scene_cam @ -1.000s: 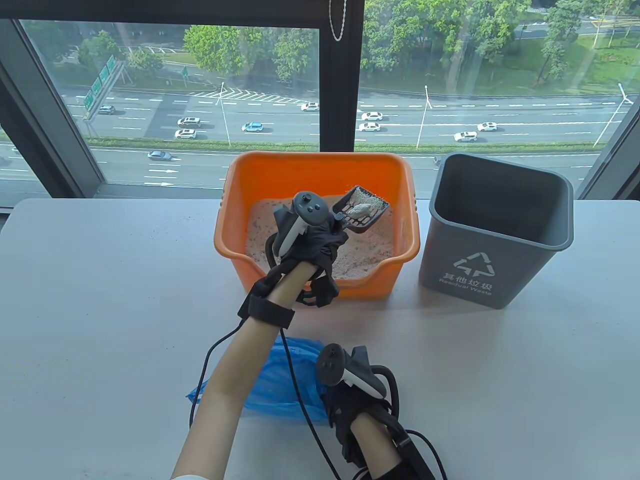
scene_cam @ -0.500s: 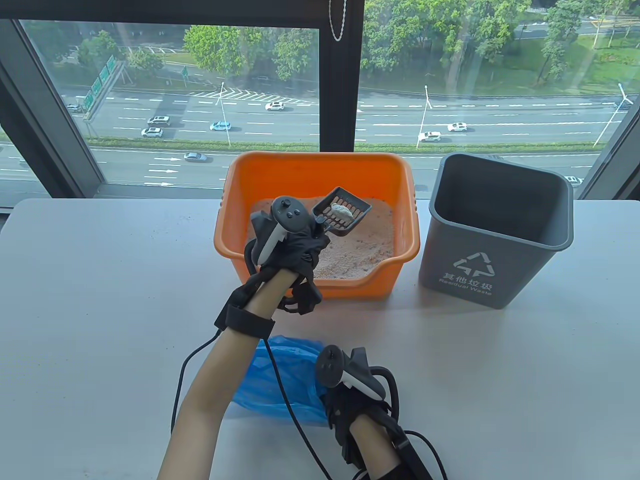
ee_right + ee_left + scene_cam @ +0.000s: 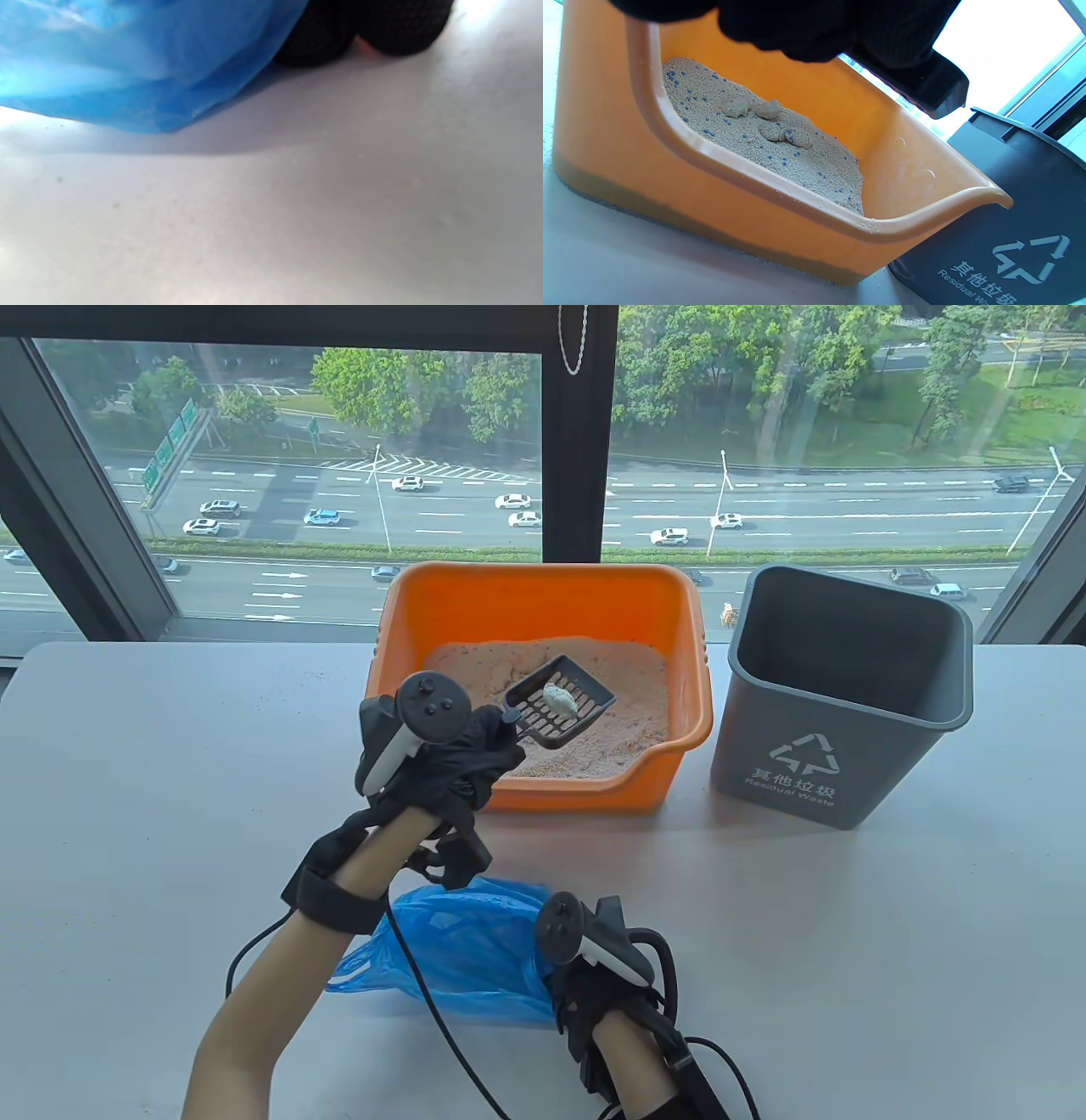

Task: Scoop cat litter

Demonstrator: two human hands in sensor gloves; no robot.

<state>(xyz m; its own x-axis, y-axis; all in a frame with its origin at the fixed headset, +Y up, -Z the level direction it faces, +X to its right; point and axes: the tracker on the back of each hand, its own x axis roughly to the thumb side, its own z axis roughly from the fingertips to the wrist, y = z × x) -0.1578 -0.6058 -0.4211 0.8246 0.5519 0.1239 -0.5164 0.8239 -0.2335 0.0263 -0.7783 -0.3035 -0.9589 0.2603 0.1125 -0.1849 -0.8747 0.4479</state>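
So my left hand grips the scoop at mid-frame with one pale clump lifted over the orange litter box, while more clumps remain and dumping is still ahead.

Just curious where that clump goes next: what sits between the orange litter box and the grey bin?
Nothing: in the table view, only a narrow strip of bare table separates the orange litter box from the grey bin.

White table: orange litter box, grey bin, blue bag.
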